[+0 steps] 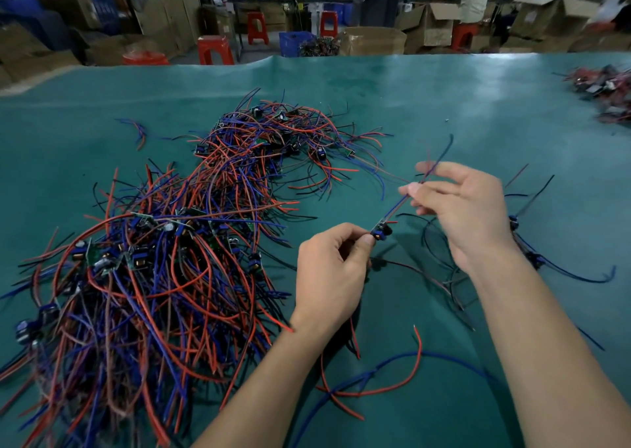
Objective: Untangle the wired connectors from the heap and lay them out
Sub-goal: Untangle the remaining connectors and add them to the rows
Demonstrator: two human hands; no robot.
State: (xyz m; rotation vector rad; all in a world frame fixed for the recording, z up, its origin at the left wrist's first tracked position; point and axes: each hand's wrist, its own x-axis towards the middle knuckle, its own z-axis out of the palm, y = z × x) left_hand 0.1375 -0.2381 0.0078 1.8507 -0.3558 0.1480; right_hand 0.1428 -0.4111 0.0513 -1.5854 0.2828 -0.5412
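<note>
A big heap of tangled red, blue and black wired connectors (pixel 177 243) covers the left half of the green table (pixel 444 106). My left hand (pixel 333 273) pinches one small connector board (pixel 380 232) above the table, right of the heap. Its blue and dark wires (pixel 399 205) run up and right into my right hand (pixel 467 208), which pinches them between thumb and fingers; the wire ends stick out above that hand. A few separated connectors (pixel 526 249) lie on the table under and right of my right hand.
Loose red and blue wires (pixel 382 376) lie near the table's front edge between my forearms. Another pile of parts (pixel 604 89) sits at the far right. Beyond the table are red stools, cardboard boxes and people at benches.
</note>
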